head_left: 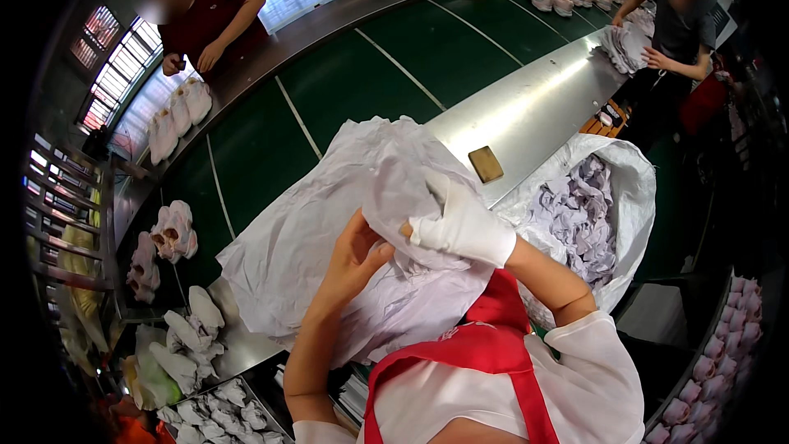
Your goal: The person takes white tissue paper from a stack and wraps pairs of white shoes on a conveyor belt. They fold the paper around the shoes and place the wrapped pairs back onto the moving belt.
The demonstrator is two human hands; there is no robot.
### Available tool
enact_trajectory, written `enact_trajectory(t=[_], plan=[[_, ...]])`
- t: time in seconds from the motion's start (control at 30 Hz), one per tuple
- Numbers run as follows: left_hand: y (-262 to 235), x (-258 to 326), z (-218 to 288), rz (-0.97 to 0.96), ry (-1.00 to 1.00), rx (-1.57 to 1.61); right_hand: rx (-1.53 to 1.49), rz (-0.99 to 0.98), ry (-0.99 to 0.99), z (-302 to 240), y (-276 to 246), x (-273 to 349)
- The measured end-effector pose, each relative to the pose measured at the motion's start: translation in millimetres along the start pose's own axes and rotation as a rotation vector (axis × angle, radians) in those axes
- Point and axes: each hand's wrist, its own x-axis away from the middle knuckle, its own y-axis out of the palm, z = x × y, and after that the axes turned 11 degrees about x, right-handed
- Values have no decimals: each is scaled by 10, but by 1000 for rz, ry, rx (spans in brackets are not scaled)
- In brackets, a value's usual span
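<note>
A large crumpled sheet of white tissue paper (329, 222) spreads in front of my chest, over the steel edge of the belt. My left hand (355, 256), bare, pinches its lower fold from below. My right hand (460, 218), in a white glove, grips the paper's right side, with the sheet draped over the fingers. Both hands hold the same sheet close together, above my red apron (493, 337).
A white sack (629, 173) of crumpled paper balls stands at my right. A green conveyor belt (362, 74) carries pairs of white shoes (171, 230). A small wooden block (486, 164) lies on the steel ledge. Two other people stand by the belt; more shoes lie at lower left.
</note>
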Motion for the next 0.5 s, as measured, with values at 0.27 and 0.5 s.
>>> enact_trajectory(t=[0.27,0.5], plan=[[-103,-65,-73,173,-107,4,-258,533,293,547,-951,799],[-89,-108,-186,112,-125,-286,639,820,846,2395,-1379,1746]])
